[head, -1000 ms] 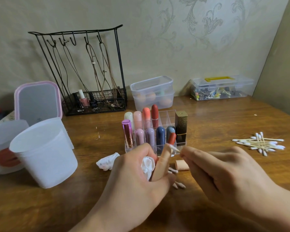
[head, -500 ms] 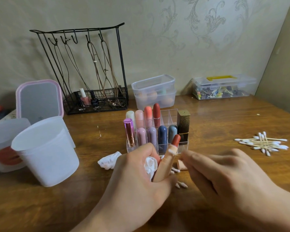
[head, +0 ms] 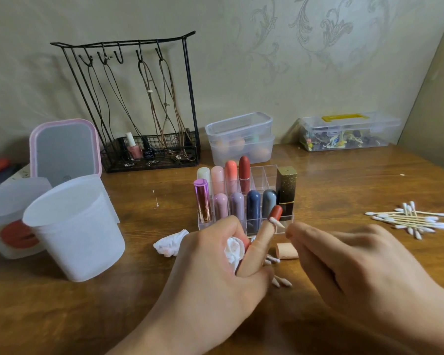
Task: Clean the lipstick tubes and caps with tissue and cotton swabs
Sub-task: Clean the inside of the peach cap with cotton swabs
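My left hand grips an open peach lipstick tube with its red stick exposed, plus a crumpled white tissue tucked in the palm. My right hand pinches a cotton swab whose white tip touches the tube's rim just below the red stick. The tube's peach cap lies on the table between the hands. Used swabs lie under my hands. A clear organizer behind holds several capped lipsticks.
A second crumpled tissue lies left of my hand. Fresh cotton swabs are piled at the right. White cup, pink mirror, black wire jewelry rack and two clear boxes stand around the wooden table.
The swab tip was hidden at the tube's rim half a second ago and shows again now. Both hands stay nearly where they were.
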The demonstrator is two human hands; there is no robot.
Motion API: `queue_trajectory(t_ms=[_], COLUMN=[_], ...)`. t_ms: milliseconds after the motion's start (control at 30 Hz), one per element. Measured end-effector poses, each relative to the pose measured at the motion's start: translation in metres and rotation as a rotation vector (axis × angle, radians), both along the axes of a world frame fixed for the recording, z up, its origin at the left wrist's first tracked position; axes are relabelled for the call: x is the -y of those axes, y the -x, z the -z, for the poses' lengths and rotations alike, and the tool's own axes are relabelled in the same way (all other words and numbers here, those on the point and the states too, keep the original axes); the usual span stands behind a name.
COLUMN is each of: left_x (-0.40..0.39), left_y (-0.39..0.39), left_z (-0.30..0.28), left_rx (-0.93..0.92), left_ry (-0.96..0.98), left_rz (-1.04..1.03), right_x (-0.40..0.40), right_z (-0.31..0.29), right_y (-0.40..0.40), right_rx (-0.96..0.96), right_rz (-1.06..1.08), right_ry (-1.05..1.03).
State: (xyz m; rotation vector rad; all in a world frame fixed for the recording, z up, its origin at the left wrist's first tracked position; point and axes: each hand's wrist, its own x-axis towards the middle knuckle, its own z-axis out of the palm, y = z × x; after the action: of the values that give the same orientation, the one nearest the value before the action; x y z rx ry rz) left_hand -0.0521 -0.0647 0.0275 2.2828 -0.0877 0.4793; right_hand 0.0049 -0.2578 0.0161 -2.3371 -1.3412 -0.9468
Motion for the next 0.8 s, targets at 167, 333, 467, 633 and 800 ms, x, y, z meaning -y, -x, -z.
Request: queue_trajectory(t_ms=[167,333,467,633,800], left_x=[0.0014,0.0001,-0.0008,0.0002,0.0003], left_y=[-0.0003,-0.0007,-0.0007,-0.0005,0.0], left_z=[-0.0005,-0.0013,-0.0009,-0.0002,0.0005], left_rx=[-0.019,-0.037,-0.043,-0.033,-0.032], left_ry=[0.01,0.031,0.044,0.034,0.012], left_rz=[0.006,0.009,0.003,0.001,-0.001], right_x=[0.0006,0.0009,0.002,-0.0016,-0.0002], right_z=[0.0003,0.0009,0.0003,0.0008,0.0019], right_y=[-0.0009,-0.0002,0.0003,0.0025,0.001], right_rx=[-0.009,-0.032,-0.035,-0.039,-0.068], right_rz=[0.002,-0.006,-0.026,-0.036,-0.009], right_ry=[0.006,0.005,0.018,0.025,-0.006])
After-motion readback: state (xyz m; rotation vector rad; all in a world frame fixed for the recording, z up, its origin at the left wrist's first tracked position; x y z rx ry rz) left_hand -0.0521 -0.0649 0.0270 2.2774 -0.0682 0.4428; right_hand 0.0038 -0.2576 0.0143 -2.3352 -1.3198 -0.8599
